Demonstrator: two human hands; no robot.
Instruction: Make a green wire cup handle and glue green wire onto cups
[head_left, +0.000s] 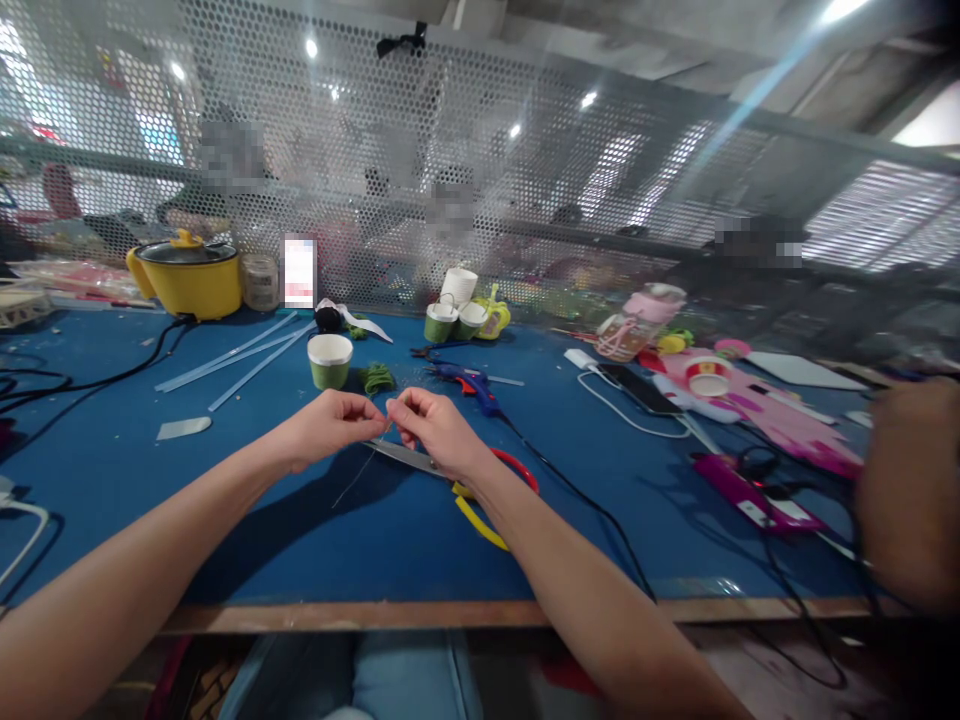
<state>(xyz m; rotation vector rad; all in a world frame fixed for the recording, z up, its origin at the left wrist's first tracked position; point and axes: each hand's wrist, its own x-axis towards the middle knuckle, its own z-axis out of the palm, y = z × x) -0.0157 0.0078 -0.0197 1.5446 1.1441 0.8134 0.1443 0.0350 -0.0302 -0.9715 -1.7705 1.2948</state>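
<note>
Over the middle of the blue table, my left hand (339, 428) and my right hand (436, 430) meet at the fingertips. Both pinch a thin strand (354, 482), wire or thread, whose loose end trails down to the left. Under my right hand lies a pair of scissors (480, 520) with red and yellow handles, blades pointing left. Just beyond the hands is a bundle of green yarn (376, 378), beside a green and white cup (330, 362). A blue hot glue gun (469, 385) rests beyond my right hand, its cord running toward the front edge.
Clear glue sticks (259, 365) and a yellow pot (187, 280) are on the left. Several small cups (459, 288) stand by the mesh screen. Rightward are a phone (637, 388), a pink bottle (641, 320) and a purple power strip (754, 495). Another person's arm (911, 490) is at far right.
</note>
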